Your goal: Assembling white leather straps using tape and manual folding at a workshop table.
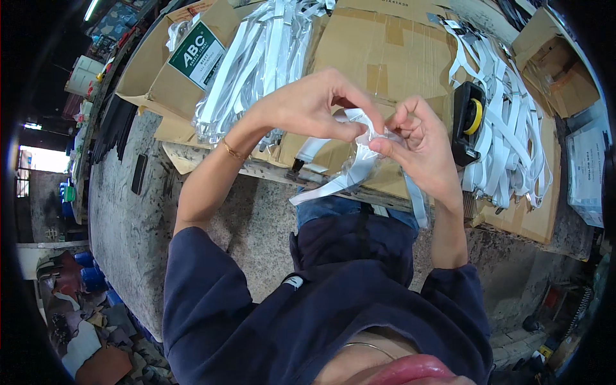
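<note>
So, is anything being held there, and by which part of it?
Yes: a white strap. The left grip and right grip pinch it at a bunched stretch partway along, with loose lengths hanging.

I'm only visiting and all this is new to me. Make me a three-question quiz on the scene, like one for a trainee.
1. True or false: the left hand holds a white strap.
2. What colour is the ring in the black tape dispenser? A) red B) yellow C) blue
3. Fill the gap: the strap pile on the person's left is in clear ____.

Key: 1 true; 2 B; 3 plastic.
</note>
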`<state>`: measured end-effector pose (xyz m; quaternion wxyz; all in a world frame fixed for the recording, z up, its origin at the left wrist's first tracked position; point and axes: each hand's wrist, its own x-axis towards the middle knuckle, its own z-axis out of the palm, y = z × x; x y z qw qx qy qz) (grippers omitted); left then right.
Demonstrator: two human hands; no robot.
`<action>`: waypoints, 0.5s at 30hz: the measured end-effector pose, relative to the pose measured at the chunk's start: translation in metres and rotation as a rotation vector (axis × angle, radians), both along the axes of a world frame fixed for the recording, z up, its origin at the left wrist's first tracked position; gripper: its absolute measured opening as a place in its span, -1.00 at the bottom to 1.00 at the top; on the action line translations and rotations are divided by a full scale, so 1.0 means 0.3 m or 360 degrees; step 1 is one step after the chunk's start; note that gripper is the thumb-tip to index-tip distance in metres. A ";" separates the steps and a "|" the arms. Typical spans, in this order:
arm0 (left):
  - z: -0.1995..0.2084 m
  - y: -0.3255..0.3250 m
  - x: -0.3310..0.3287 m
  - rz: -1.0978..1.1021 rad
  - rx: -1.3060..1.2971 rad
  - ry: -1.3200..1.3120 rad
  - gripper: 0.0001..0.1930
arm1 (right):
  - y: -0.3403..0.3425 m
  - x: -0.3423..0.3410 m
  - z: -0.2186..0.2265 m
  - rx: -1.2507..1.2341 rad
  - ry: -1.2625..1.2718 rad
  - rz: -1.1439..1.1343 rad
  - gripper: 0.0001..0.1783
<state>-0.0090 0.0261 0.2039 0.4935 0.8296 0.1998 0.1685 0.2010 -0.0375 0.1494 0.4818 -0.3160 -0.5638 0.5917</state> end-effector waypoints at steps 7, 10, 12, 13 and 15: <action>0.001 -0.015 -0.035 0.0142 -0.0187 0.0096 -0.82 | -0.001 -0.022 -0.019 -0.0099 0.0012 0.0137 -0.69; -0.038 -0.008 -0.054 0.0237 -0.0297 0.0079 -0.82 | -0.006 -0.052 -0.041 -0.0156 0.0034 0.0095 -0.68; -0.052 -0.003 -0.053 0.0226 -0.0276 0.0068 -0.83 | -0.010 -0.054 -0.050 -0.0108 -0.0028 0.0055 -0.67; -0.056 -0.002 -0.053 0.0225 -0.0247 0.0056 -0.83 | -0.008 -0.055 -0.053 -0.0113 -0.0084 0.0050 -0.66; -0.060 -0.009 -0.054 0.0230 -0.0327 0.0094 -0.84 | -0.011 -0.053 -0.055 -0.0124 -0.0137 0.0050 -0.65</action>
